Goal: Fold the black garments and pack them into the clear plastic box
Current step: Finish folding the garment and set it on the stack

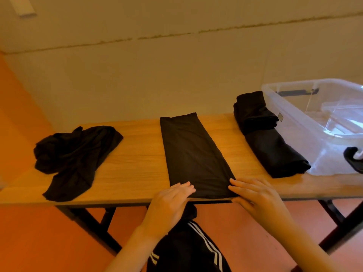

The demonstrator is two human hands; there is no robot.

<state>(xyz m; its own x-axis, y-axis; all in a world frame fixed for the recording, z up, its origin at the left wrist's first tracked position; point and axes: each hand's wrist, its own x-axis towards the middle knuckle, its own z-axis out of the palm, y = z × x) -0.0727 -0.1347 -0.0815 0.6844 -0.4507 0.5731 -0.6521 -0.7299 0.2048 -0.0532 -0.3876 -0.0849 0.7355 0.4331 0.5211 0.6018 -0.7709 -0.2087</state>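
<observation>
Orange floor (39,242) ran under a long wooden table (137,165) on dark metal legs, with a pale wall (176,75) rising behind it. Nearest the camera, your black trousers with white side stripes (188,250) showed below the table's front edge. Just above them, both your hands sat at the near end of a long folded black garment (194,154), which lay flat in a narrow strip running from the front edge of the table to the back edge, roughly in the middle.

Your left hand (169,203) lay with fingers straight and close together, the fingertips (189,188) resting on the near left corner of that strip. Your right hand (255,197) was also flat and relaxed, its fingers (235,184) touching the near right corner; neither hand pinched the cloth.

To the left, well apart from the strip, a crumpled black garment (72,158) lay in a loose heap, one end trailing toward the front edge. To the right, a stack of folded black garments (269,140) sat on the table, a smaller bundle resting on top of a larger flat one at its far end. Just beside that stack, touching or nearly so, stood the clear plastic box (294,116), open-topped, with dark latches at its near and far ends. I could not tell whether any garment lay inside it.
</observation>
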